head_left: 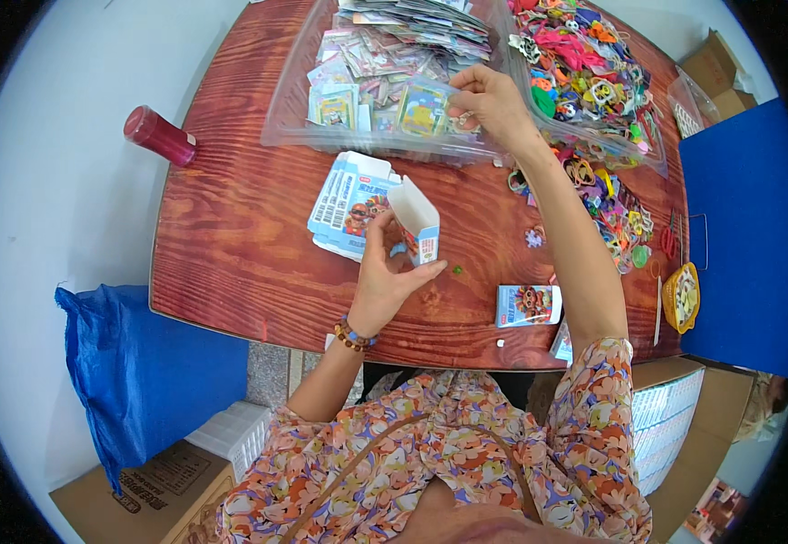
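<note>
l grip (391, 281) has box (421, 214), r grip (499, 105) pkt (423, 109)

smooth pale-grey wall (40, 163) at left | glossy red-brown wood-grain worktop (226, 258) beside it | speckled grey floor (268, 370) below | broad blue panel (736, 236) at right | bright, diffuse light

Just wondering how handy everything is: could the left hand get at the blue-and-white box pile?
Probably yes: the box pile lies close by, its left side uncovered. But the left hand holds an open box, so it might need to set that down first.
</note>
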Tool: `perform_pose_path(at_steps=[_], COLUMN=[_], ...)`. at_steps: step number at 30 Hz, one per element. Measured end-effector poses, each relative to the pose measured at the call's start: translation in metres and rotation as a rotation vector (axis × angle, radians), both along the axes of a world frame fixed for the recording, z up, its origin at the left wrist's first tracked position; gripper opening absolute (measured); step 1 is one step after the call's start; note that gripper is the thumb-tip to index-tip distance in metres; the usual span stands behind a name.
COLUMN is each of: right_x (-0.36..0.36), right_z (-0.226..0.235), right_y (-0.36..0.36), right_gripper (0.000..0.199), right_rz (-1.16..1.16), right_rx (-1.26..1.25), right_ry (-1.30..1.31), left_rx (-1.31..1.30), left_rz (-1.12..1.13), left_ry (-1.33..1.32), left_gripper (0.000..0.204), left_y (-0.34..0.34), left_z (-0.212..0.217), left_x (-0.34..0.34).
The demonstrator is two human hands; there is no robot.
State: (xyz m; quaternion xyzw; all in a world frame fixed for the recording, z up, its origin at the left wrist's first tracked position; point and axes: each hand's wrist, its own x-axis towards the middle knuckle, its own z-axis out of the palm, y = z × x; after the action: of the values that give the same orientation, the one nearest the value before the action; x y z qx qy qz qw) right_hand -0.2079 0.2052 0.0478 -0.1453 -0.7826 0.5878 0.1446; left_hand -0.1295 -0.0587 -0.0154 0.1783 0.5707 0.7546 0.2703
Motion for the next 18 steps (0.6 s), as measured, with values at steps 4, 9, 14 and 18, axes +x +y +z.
perform_pose_path(at_steps=[4,9,14,18], right_x=[0.022,0.027,0.044,0.083], right_z=[-0.002,0.008,0.016,0.040], right_y=[0.009,0.010,0.018,0.003], right_gripper=[0.016,0.018,0.017,0.020], right_rz=[-0.021,-0.024,-0.048,-0.203], right_rx=[-0.120,0.209,0.353,0.181], right_ry=[-0.007,-0.175,-0.214,0.161], left_rx=[-0.115,-0.200,-0.403,-0.509], left_rz=[0.015,-0.010,0.069,0.139], left_ry=[0.172,0.207,0.509,0.717], left_gripper=[0.082,0.083,0.083,0.082], left_y=[0.014,0.013,0.015,0.020], left_z=[0.000,-0.004,-0.005,0.000], left_x=[0.005,0.013,0.011,0.010])
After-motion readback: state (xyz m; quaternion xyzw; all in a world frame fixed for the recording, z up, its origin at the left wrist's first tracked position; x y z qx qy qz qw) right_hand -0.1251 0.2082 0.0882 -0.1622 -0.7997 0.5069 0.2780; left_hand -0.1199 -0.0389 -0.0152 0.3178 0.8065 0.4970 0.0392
